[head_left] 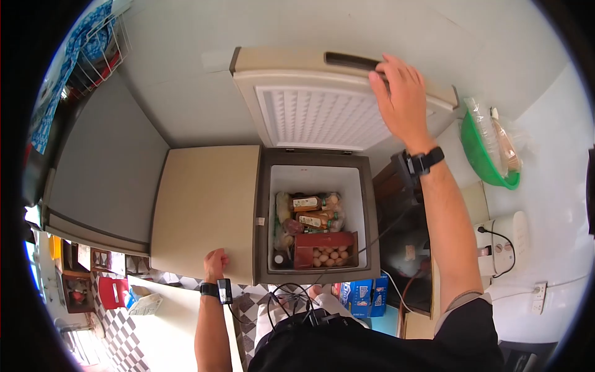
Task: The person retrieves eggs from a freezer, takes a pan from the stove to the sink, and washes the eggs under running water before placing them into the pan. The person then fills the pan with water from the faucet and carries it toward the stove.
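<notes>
My right hand [401,99] is at the upper edge of a raised chest freezer lid [322,115], its fingers over the rim beside the dark handle slot [352,60]. Below the lid, the freezer compartment [316,177] stands uncovered. In it lie bottles [310,203] with labels, bagged food [283,211] and a red box [325,239] with several eggs [330,255]. My left hand [215,265] is at the front edge of the closed beige lid [207,211], fingers curled in, with nothing visible in them. Both wrists wear black bands.
A grey panel [105,167] stands at the left. On the right, a green basket [486,155] with plastic bags hangs by the wall, above a white power strip [505,245] with a plugged cord. A blue box [362,296] is on the floor, and cables hang before my body.
</notes>
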Available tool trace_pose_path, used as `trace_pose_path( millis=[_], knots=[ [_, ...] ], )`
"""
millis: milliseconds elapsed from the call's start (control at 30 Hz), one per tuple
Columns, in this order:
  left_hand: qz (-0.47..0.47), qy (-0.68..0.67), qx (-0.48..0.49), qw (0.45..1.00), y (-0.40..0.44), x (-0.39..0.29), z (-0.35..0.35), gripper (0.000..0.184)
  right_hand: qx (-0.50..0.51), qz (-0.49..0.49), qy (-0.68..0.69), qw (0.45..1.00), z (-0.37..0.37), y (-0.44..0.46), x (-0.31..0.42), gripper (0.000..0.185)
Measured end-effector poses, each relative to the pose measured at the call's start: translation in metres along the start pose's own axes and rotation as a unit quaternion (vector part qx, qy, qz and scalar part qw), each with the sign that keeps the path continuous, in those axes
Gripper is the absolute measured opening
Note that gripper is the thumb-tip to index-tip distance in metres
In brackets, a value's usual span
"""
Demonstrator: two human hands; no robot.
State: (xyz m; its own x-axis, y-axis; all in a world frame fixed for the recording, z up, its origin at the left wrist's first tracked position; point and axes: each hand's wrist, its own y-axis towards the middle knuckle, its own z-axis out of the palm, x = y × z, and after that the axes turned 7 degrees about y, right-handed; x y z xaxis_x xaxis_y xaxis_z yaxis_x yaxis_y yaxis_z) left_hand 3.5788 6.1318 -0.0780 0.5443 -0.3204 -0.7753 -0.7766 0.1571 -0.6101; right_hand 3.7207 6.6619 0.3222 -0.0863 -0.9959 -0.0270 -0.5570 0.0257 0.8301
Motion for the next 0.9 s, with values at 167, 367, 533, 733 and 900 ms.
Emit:
trace_pose_path(
  millis=[167, 367, 533, 733, 900],
  knots=[
    [0.000, 0.089, -0.038, 0.995, -0.001, -0.010, 0.009, 0.027, -0.051, -0.011, 0.001, 0.999, 0.038, 0.022, -0.041, 0.027],
    [-0.016, 0.106, -0.027, 0.994, -0.005, -0.019, 0.012, 0.026, -0.071, -0.007, -0.050, 0.996, 0.070, 0.043, -0.063, 0.030],
    [-0.041, 0.092, -0.002, 0.995, -0.013, -0.030, 0.010, 0.025, -0.039, 0.036, -0.065, 0.996, 0.072, 0.049, -0.058, 0.034],
    [-0.041, 0.085, 0.015, 0.995, -0.014, -0.033, 0.008, 0.025, -0.039, 0.016, -0.047, 0.998, 0.065, 0.044, -0.055, 0.038],
    [-0.072, 0.110, 0.002, 0.991, -0.013, -0.044, 0.015, 0.027, 0.016, 0.074, 0.023, 0.997, 0.043, 0.028, -0.037, 0.051]
  ],
)
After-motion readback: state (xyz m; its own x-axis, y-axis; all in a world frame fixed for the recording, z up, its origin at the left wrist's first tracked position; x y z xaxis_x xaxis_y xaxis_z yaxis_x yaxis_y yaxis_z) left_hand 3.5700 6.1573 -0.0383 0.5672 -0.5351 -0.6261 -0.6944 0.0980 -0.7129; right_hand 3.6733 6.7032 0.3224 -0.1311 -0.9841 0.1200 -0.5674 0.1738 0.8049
